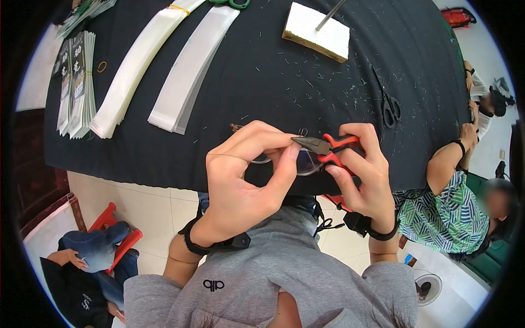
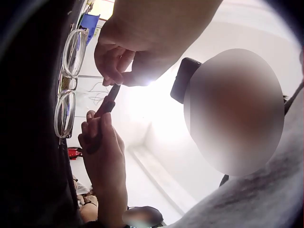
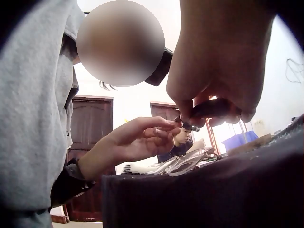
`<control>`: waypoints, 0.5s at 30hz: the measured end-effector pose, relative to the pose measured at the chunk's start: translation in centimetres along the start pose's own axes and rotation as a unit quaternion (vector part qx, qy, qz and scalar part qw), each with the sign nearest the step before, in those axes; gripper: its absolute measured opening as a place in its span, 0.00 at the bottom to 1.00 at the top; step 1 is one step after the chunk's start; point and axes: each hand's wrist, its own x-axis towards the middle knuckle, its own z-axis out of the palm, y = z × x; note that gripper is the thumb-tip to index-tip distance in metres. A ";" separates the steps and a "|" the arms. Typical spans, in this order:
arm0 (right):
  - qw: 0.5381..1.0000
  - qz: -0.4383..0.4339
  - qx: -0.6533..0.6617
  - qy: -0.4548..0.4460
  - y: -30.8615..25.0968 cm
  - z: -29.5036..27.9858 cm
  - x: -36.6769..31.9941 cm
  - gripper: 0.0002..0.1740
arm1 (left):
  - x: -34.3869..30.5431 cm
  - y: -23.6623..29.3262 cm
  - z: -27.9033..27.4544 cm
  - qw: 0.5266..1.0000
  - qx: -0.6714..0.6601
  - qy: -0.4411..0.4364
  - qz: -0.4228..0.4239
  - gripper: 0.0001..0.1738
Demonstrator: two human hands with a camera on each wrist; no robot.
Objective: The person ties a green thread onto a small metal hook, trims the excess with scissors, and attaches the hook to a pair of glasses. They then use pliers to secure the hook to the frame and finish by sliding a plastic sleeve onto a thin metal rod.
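My right hand (image 1: 371, 175) grips the red handles of a pair of needle-nose pliers (image 1: 313, 144). The pliers' dark tips point left and meet the fingertips of my left hand (image 1: 232, 183). There the left thumb and forefinger pinch a thin wire (image 1: 303, 132), which makes a small loop above the pliers. A fine strand runs across the back of the left fingers. Below the hands, a pair of clear-framed glasses (image 1: 309, 165) lies on the table, partly hidden by them. In the left wrist view, the pliers (image 2: 107, 105) slant between both hands.
Black scissors (image 1: 390, 106) lie to the right. Farther back stands a white foam block (image 1: 322, 34) with a metal rod in it. Long clear plastic sleeves (image 1: 191, 68) and printed packets (image 1: 76, 87) lie at left. Green clippings are scattered over the black cloth (image 1: 240, 98). Other people sit nearby.
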 end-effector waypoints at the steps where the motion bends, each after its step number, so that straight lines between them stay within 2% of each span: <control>1: 1.000 0.000 0.000 0.000 0.0 0.0 0.0 0.10 | 0.0 -0.1 0.0 1.000 0.000 0.000 0.000 0.07; 10: 1.000 -0.008 -0.011 0.022 0.2 -0.4 -0.3 0.09 | 0.2 -0.2 0.1 1.000 -0.009 0.003 -0.003 0.07; 13: 0.994 0.046 0.054 0.081 0.7 -1.2 -0.7 0.06 | 0.2 -0.3 -0.1 0.999 -0.020 -0.006 -0.037 0.07; 15: 0.992 0.073 0.053 0.083 1.2 -1.7 -1.1 0.07 | 0.1 -0.4 -0.2 0.998 -0.039 -0.012 -0.057 0.06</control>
